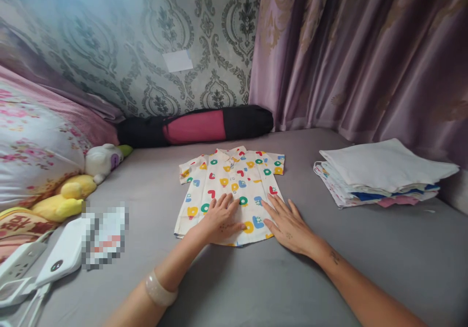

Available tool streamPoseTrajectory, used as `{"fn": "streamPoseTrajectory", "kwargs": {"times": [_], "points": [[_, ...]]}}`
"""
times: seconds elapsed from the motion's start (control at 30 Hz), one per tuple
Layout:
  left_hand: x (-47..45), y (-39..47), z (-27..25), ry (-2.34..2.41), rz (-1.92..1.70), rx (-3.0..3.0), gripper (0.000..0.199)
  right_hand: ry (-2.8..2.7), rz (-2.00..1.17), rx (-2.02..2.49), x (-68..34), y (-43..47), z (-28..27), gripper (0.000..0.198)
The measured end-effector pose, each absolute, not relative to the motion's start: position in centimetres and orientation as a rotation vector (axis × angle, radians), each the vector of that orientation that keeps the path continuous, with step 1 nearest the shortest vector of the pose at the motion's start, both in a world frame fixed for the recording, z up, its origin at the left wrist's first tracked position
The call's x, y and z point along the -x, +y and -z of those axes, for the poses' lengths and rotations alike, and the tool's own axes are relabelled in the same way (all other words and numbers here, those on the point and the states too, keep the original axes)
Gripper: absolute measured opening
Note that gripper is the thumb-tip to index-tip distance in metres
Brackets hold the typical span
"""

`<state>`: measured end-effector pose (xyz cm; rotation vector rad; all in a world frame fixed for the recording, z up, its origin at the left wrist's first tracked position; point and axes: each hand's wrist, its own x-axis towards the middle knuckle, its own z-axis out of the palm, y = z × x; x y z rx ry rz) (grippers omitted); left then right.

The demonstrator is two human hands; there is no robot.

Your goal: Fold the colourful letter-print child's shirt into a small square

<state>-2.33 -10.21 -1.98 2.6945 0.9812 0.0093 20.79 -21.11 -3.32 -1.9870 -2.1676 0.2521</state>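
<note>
A small short-sleeved shirt (226,183), cream with colourful letter prints, lies spread out with its collar pointing away from me. Its buttoned front faces up. My left hand (222,220) rests flat on the lower middle of the shirt, fingers apart. At the lower right edge of the shirt, my right hand (287,223) lies with spread fingers, its fingertips touching the fabric and the palm over the grey sheet (234,288). Neither hand grips anything. A pale bangle (161,288) circles my left wrist.
A stack of folded clothes (387,168) lies at the right. Along the wall runs a long black and red bag (197,126). At the left are plush toys (104,161), a floral pillow (36,146), a white power bank (66,251) and a power strip (22,263) with cables.
</note>
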Motion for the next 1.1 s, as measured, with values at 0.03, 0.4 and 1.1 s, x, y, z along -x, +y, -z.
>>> {"fn": "streamPoseTrajectory", "kwargs": {"times": [0.03, 0.4, 1.1], "points": [[2.2, -10.1, 1.6, 0.977, -0.019, -2.702, 0.069, -2.159, -0.26, 1.977, -20.9, -21.0, 3.3, 0.052], [-3.1, -6.8, 0.1, 0.797, -0.078, -2.785, 0.027, -1.612, -0.005, 2.178, -24.4, -19.7, 3.5, 0.03], [-16.7, -4.1, -0.7, 0.872, -0.142, -2.809, 0.028, -1.687, 0.072, 2.321, -23.8, -21.1, 3.2, 0.015]]}}
